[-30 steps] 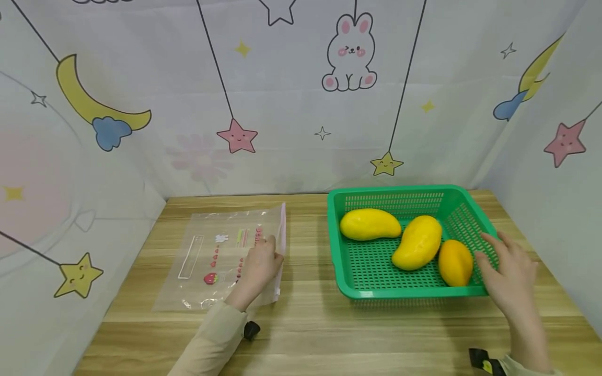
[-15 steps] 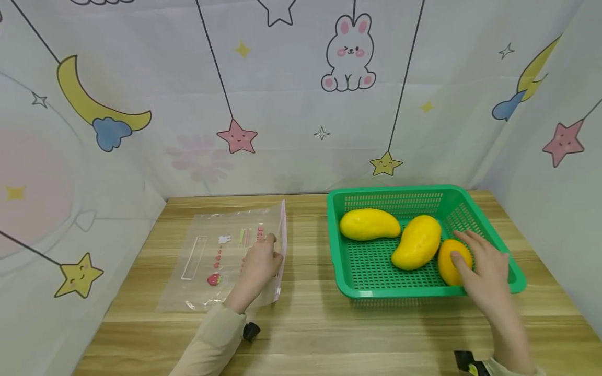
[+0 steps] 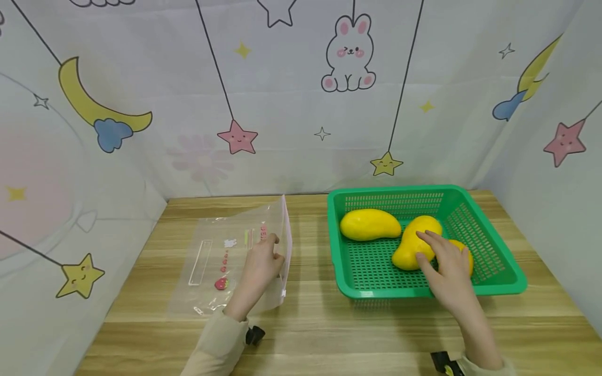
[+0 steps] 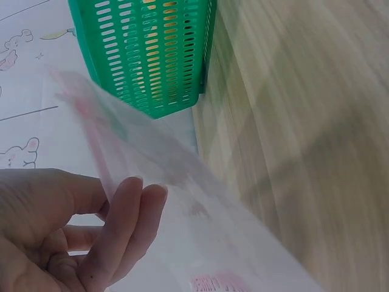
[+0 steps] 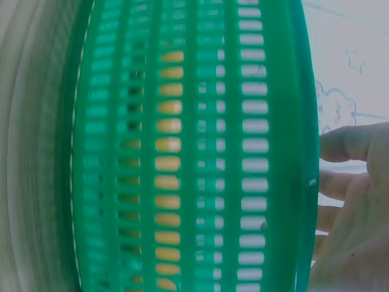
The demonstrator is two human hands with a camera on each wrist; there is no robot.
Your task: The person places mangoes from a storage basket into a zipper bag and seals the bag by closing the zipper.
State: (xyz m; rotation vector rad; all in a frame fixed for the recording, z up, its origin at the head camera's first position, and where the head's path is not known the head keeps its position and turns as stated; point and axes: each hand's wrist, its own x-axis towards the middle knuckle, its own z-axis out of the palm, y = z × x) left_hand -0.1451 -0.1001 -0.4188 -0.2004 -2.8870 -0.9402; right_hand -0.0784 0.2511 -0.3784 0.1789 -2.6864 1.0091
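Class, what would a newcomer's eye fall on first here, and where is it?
Probably the bright green basket at the right of the wooden table, holding three yellow fruits, with the right hand over it. Next would likely come the clear printed bag on the left, gripped by the left hand.

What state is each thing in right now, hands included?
Plastic bag: one edge raised; can't tell if open.
Left hand: pinching the plastic bag.
Right hand: fingers spread over middle mango; contact unclear.
Middle mango: partly hidden by right hand.
Right mango: mostly hidden by right hand.
Left mango: in full view, untouched.
Green basket: upright, holding three mangoes.
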